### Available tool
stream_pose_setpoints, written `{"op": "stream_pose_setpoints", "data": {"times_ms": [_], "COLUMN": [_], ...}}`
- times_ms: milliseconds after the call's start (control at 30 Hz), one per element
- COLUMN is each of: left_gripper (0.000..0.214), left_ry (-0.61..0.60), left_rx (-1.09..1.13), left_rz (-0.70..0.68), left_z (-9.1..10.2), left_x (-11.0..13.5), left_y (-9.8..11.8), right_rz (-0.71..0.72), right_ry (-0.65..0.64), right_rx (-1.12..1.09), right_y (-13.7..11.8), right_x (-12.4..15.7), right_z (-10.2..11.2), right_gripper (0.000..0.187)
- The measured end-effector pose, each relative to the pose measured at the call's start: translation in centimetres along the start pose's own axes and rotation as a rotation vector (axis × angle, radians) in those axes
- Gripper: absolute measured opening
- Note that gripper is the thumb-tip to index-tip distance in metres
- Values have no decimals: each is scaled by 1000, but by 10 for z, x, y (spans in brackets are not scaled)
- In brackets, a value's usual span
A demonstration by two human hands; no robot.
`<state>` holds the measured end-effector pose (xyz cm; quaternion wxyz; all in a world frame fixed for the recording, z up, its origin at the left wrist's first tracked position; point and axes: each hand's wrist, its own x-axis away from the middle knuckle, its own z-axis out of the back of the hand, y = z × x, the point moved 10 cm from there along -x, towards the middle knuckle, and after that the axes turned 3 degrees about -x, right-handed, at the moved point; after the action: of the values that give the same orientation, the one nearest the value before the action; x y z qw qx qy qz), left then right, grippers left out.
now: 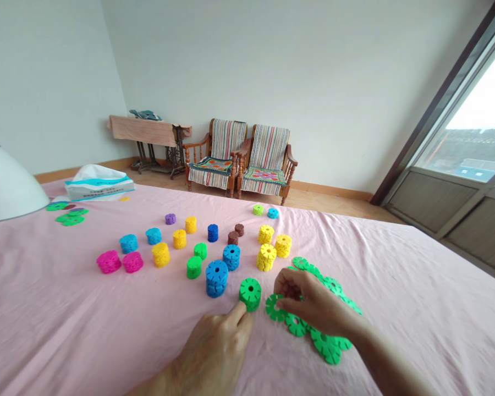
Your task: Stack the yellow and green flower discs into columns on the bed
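My left hand [212, 355] lies at the bottom of the view, its fingertips against the lower side of a short stack of green foam-like flower-shaped discs [249, 293] standing on the pink bedsheet [86, 324]. My right hand [309, 300] pinches at the edge of a loose green disc [275, 307]. Several more flat green discs [325, 344] lie scattered and overlapping under and around that hand. A taller blue stack [216, 278] stands just left of the green stack, apart from my left fingertips.
Several stacks in yellow, blue, green, magenta, brown and purple stand across the sheet, with loose green discs [69, 219] at far left. A tissue pack [99, 184] lies near the far edge. A white lamp shade [8, 187] intrudes at left. Chairs and a window lie beyond the bed.
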<state>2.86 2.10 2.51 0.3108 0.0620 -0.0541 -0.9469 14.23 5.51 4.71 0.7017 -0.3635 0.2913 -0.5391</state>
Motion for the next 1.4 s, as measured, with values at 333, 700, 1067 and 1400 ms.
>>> {"op": "stream_pose_setpoints", "data": {"times_ms": [333,700,1067,1400], "left_gripper": [31,50,40,30], "left_ry": [175,246,540,803], "left_rx": [932,1266,1255,1387], "left_rz": [237,412,428,391], "left_z": [8,0,32,50], "left_x": [3,6,15,29], "left_y": [-19,-37,-55,-69], "right_rz": [171,299,177,206], "right_ry": [-51,86,388,368], "right_rx": [-278,-57,-80,-64], "right_y": [-43,-63,-33,-26], "right_x": [12,18,9,-5], "right_z": [-5,-7,17,-4], "right_gripper": [11,38,36,31]}}
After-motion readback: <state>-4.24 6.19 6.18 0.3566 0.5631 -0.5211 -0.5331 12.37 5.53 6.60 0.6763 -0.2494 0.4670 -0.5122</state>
